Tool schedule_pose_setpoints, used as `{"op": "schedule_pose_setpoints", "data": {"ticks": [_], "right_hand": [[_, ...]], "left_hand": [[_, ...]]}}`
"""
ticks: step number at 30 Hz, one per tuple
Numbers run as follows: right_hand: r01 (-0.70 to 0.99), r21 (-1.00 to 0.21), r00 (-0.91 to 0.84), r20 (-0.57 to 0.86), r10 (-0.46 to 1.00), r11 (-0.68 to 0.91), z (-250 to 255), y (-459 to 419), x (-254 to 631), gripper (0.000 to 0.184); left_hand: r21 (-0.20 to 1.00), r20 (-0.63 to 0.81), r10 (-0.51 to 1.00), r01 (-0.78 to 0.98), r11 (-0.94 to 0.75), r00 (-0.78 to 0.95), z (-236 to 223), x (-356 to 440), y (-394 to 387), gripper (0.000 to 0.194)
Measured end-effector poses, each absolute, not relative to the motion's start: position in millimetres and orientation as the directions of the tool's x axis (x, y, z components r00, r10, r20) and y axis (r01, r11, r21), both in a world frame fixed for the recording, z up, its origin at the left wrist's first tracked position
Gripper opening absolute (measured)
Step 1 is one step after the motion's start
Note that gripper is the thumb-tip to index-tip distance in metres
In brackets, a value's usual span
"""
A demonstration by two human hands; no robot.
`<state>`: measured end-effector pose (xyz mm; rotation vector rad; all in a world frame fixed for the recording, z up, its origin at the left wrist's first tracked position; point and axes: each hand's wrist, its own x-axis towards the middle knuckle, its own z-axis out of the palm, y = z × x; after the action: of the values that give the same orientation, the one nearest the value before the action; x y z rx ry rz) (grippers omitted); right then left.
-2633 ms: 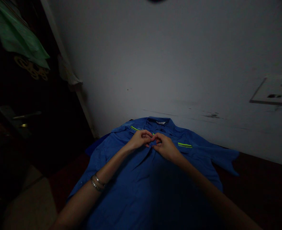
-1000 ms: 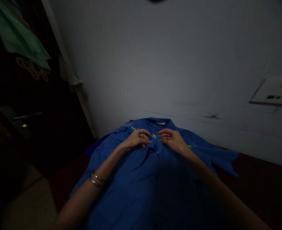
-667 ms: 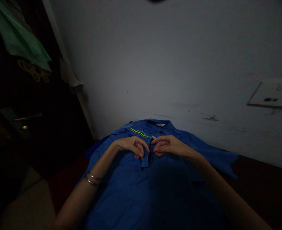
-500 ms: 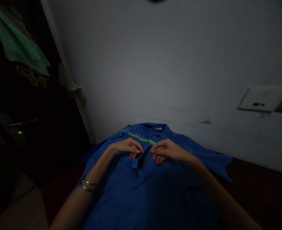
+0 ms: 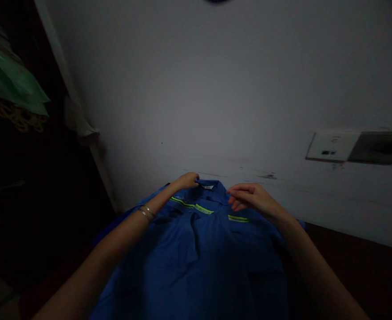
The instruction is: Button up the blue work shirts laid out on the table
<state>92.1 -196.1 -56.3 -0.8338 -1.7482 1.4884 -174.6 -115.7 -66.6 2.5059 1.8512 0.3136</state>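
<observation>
A blue work shirt [image 5: 196,258] with neon yellow-green chest stripes lies flat on a dark surface, its collar toward the wall. My left hand [image 5: 186,181], bangles on its wrist, reaches to the left side of the collar with fingers curled on the fabric. My right hand [image 5: 252,198] hovers just right of the collar above the right chest stripe, its fingers bent and close together, and I cannot make out whether it holds cloth. The front placket runs down the middle between my forearms.
A grey-white wall [image 5: 215,89] rises right behind the shirt. A wall socket plate [image 5: 330,146] sits at the right. A dark doorway with a green cloth [image 5: 12,84] hanging is at the left. Dark tabletop [image 5: 355,258] shows to the right.
Both hands left the middle of the placket and moved up to the collar, the left to its left side, the right to its right. The view has shifted right.
</observation>
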Motion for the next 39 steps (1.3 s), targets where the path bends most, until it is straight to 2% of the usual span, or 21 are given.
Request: {"op": "schedule_pose_setpoints", "data": {"ticks": [2,6,15,19,24,26,29,31,34,39], "right_hand": [[0.025,-0.992,-0.521,0.093,0.849,0.124,-56.5,-192.5,97.2,0.024],[0.015,-0.994,-0.458,0.091,0.884,0.110,-55.4,-190.0,101.7,0.023],[0.061,-0.990,-0.465,0.082,0.882,0.124,-57.7,-189.0,96.7,0.022],[0.100,-0.982,-0.451,0.096,0.887,0.158,-69.2,-182.8,89.5,0.021],[0.223,-0.939,-0.331,0.178,0.927,0.260,-82.5,-173.2,76.3,0.019],[0.320,-0.863,-0.282,0.309,0.908,0.392,-74.7,-171.4,73.4,0.022],[0.501,-0.626,-0.220,0.576,0.787,0.598,-43.7,-172.0,70.2,0.026],[0.565,-0.482,-0.249,0.674,0.695,0.670,-15.3,-173.9,66.0,0.028],[0.612,-0.334,-0.352,0.697,0.624,0.717,27.0,-177.0,54.8,0.033],[0.670,-0.304,-0.405,0.615,0.676,0.677,78.2,-180.6,33.0,0.042]], "left_hand": [[0.075,0.174,0.948,0.956,-0.282,0.266,-72.3,-167.9,-92.1,0.034],[0.078,0.156,0.949,0.954,-0.289,0.275,-87.6,-161.2,-70.0,0.028],[0.042,0.067,0.954,0.955,-0.295,0.292,-126.4,-158.4,-76.4,0.017],[-0.037,0.038,0.952,0.952,-0.304,0.305,-113.5,-160.6,-81.6,0.020],[-0.137,0.093,0.933,0.933,-0.333,0.347,-62.9,-166.7,-91.2,0.025],[-0.214,0.129,0.916,0.913,-0.348,0.379,-37.4,-168.5,-97.4,0.027],[-0.347,0.193,0.883,0.871,-0.347,0.428,1.7,-168.7,-111.2,0.029],[-0.391,0.254,0.869,0.867,-0.311,0.426,27.1,-166.6,-123.1,0.031],[-0.406,0.342,0.848,0.878,-0.255,0.404,62.6,-161.4,-142.3,0.034],[-0.370,0.411,0.820,0.895,-0.250,0.399,111.7,-154.7,-166.2,0.034]]}}
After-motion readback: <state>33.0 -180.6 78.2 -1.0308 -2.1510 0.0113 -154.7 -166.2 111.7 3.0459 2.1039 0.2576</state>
